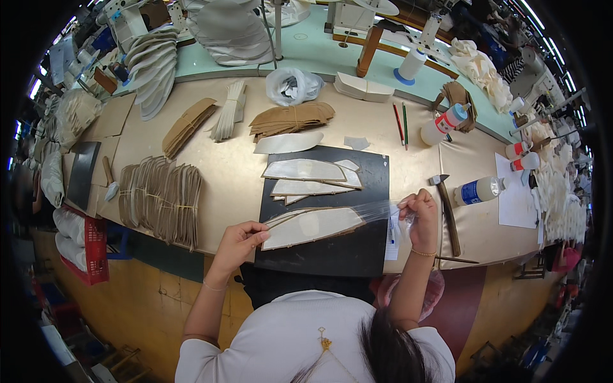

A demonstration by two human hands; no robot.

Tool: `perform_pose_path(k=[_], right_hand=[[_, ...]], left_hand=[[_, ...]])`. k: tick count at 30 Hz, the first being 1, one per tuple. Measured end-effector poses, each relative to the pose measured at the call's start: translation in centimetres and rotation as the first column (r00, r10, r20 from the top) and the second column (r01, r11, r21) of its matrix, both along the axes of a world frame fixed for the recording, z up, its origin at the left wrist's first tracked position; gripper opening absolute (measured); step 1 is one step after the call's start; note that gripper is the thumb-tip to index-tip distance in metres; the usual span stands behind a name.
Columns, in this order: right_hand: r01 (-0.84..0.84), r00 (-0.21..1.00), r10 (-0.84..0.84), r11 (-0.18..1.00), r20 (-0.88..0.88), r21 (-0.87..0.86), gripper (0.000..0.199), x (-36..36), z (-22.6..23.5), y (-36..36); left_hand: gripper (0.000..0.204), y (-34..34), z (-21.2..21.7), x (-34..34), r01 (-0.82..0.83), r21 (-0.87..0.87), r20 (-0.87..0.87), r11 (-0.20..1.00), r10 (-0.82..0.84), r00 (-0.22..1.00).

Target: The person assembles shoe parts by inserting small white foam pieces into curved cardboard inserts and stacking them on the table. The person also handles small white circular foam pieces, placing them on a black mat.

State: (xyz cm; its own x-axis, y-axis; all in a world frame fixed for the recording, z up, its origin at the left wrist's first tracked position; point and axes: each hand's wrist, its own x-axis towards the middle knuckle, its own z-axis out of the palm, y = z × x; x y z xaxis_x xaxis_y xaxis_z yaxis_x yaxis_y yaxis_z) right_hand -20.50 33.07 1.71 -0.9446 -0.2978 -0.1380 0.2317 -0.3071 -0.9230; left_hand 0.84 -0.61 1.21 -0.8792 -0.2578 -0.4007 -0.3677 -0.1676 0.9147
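Observation:
My left hand (pixel 246 239) pinches the left end of a curved white piece with brown edges (pixel 313 230), which lies on a black board (pixel 274 265). My right hand (pixel 419 214) is closed on a thin clear film (pixel 377 209). The film stretches taut from the right end of the piece to my fingers. Just beyond, similar brown-edged white pieces (pixel 306 170) overlap on the board. Past them lies a plain white curved piece (pixel 288 143).
Bundled brown pieces (pixel 159 201) stand at left. Brown stacks (pixel 290 119) and a bag-lined bowl (pixel 292 86) lie farther back. On the right are a hammer (pixel 447 214), a clear bottle (pixel 479 191), a red-labelled bottle (pixel 444 124) and red and green pencils (pixel 405 127).

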Motion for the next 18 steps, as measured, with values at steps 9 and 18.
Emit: perform_pose_path(k=[9,18], right_hand=[[0.401,0.909,-0.408,0.912,-0.088,-0.084,0.018,-1.1,0.8,4.4],[0.113,0.983,-0.095,0.987,-0.154,0.112,0.022,0.6,-0.6,-3.0]], left_hand=[[0.021,-1.4,-1.5,0.3,0.022,-0.124,0.061,0.992,-0.014,0.998],[0.038,-2.6,-4.4,-9.9,-0.179,-0.711,-0.175,0.680,0.075,0.982]])
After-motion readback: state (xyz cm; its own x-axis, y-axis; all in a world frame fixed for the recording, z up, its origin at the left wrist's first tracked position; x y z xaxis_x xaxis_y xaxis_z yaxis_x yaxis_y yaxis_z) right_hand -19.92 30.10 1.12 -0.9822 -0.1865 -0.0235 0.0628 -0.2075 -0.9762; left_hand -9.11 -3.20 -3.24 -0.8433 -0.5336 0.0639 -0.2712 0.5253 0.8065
